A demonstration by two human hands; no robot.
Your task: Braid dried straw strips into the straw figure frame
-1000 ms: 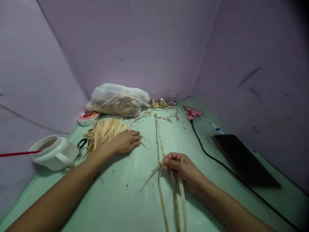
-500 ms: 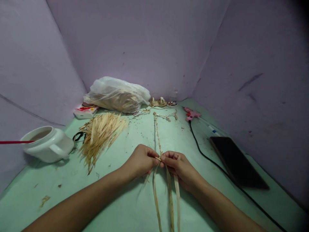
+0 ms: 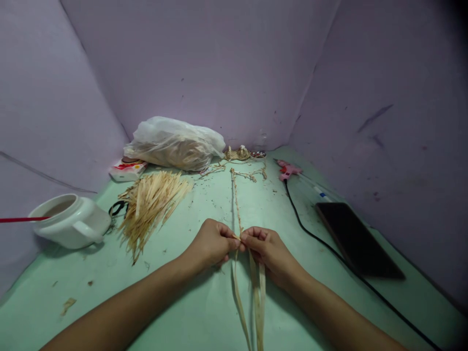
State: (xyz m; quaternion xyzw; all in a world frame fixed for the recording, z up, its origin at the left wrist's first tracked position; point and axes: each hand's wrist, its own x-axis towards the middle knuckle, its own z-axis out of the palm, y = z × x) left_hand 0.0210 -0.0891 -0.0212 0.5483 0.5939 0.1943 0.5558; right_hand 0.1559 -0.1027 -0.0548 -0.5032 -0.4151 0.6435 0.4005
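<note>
Far out to the left of the braid (image 3: 237, 200) sits a white pot (image 3: 78, 226), a red stick (image 3: 22, 220) reaching over its rim, and both look set there to be well out of the arms' way. Closer in, but left of the braid and apart from it, here's the straw bundle (image 3: 149, 204), strips lying roughly side by side, probably so single pieces pull out easily and fall within reach of the left hand (image 3: 210, 243). Beyond the bundle, left of the braid's far end, rests a plastic bag (image 3: 175, 146) with something straw-coloured inside. Now the middle: the left fingers are pinched together on a short strip (image 3: 236, 237) right at the braid's near end, and the right hand (image 3: 268, 253) meets them there, its fingers clamped on that same end, presumably so the crossing can't loosen. The braid itself runs straight away over the worktop (image 3: 190, 312), seemingly taut; what anchors its far end I can't make out. Long strips (image 3: 260, 302) trail from the near end towards the person, apparently hanging free to avoid tangling. Right of the braid's far end lies a pink glue gun (image 3: 288, 169), and well right of the braid, a dark phone (image 3: 358, 241).
</note>
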